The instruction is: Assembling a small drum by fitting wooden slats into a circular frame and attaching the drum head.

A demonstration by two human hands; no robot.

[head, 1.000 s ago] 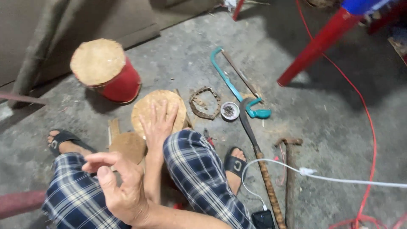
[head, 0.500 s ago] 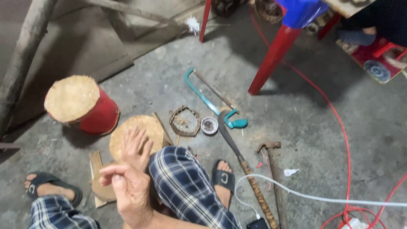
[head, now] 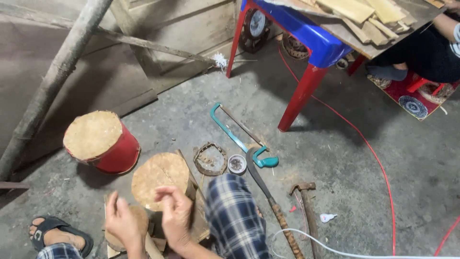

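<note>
My left hand [head: 120,221] and my right hand [head: 175,216] hover close together, blurred, just above the near edge of a round wooden block [head: 160,178] on the concrete floor. My right hand's fingers curl toward the left hand. Whether either hand holds anything is unclear. A smaller wooden disc [head: 140,221] and flat wood scraps lie under my left hand. My knee in plaid trousers [head: 235,216] is to the right of the hands. My sandalled foot [head: 57,235] rests at the lower left.
Left of the block stands a red bucket with a tan top [head: 103,141]. To its right lie a rough ring [head: 210,158], a small tin [head: 236,164], a teal hacksaw [head: 239,139], a long knife [head: 268,196], a hammer [head: 306,206], and white and red cables. A blue-topped red-legged table [head: 306,43] and a seated person [head: 431,52] are at the upper right.
My right hand has lifted off the wooden block and come near my left hand. The view has tilted up, showing the table and the seated person.
</note>
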